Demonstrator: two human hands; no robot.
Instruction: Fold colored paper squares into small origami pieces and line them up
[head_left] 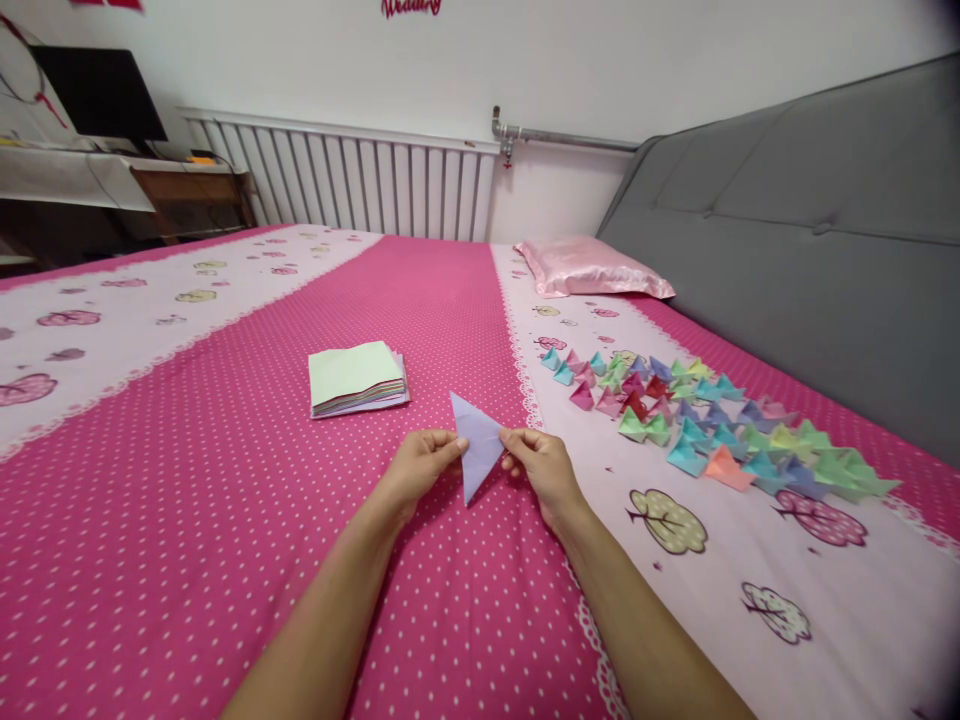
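A lavender paper, folded into a triangle, is held just above the pink dotted bedsheet. My left hand pinches its left edge with fingers closed. My right hand pinches its right edge the same way. A stack of coloured paper squares with a pale green sheet on top lies on the sheet to the left, beyond my hands. To the right, several folded paper pieces in many colours lie in rows on the pale strip of the sheet.
A pink satin pillow lies at the far end beside the grey padded headboard. A white radiator runs along the wall. At the far left stands a desk with a dark monitor.
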